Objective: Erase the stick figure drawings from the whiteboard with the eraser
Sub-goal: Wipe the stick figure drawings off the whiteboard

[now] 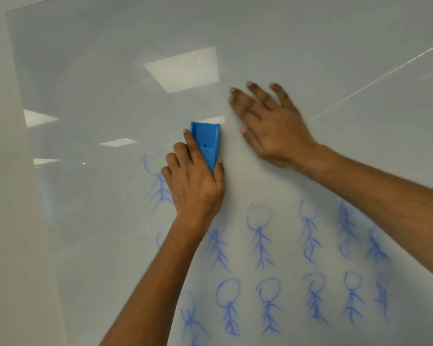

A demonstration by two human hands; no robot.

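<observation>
The left hand (193,186) is wrapped round the blue eraser (206,143) near the middle of the frame, fingers along its left edge and thumb on the right, pressing it flat to the whiteboard (110,71); that grip looks chosen to keep the whole pad down while it sweeps. Just right of it and a little higher, the right hand (270,123) lies spread and flat on the glossy surface, holding nothing, probably to steady the person while leaning in. The eraser sits at the top edge of the drawings, right beside a half-covered stick figure (158,181) at centre left, so I'd judge the wiping has only reached the upper row. The other blue stick figures (260,236) fill the lower right in rows, and a few at the far right look smeared, though blur makes that hard to say. The left forearm hides parts of two or three figures, the bottom row is cut off by the frame edge, and ceiling light reflections (185,68) wash out the upper board.
</observation>
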